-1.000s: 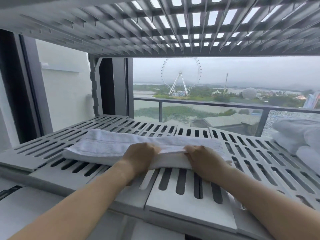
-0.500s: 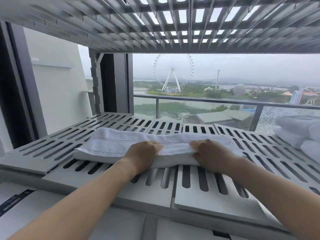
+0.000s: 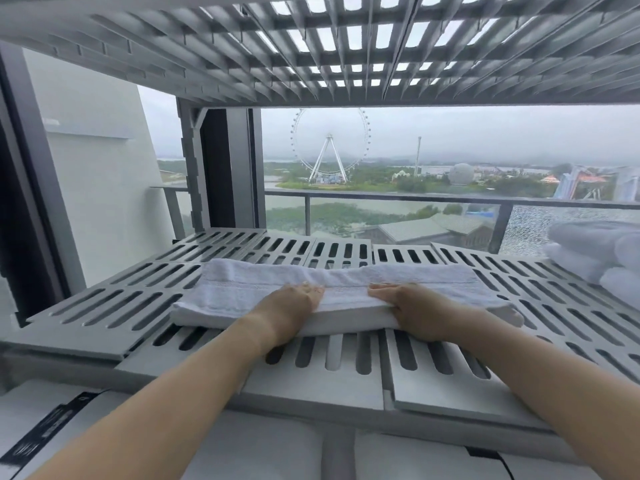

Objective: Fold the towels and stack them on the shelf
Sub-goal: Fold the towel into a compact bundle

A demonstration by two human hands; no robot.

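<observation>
Hands [image 3: 289,308] [image 3: 417,311] flatter now on terry towel [image 3: 242,292]

Soft overcast daylight from ahead; edges bow, stacked towels [image 3: 595,247] seemingly blurred.

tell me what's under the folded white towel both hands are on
The folded white towel lies on the slotted grey shelf, whose slats show all round it. The stretch beneath is covered, and the left hand and right hand hide part of its front edge.
</observation>
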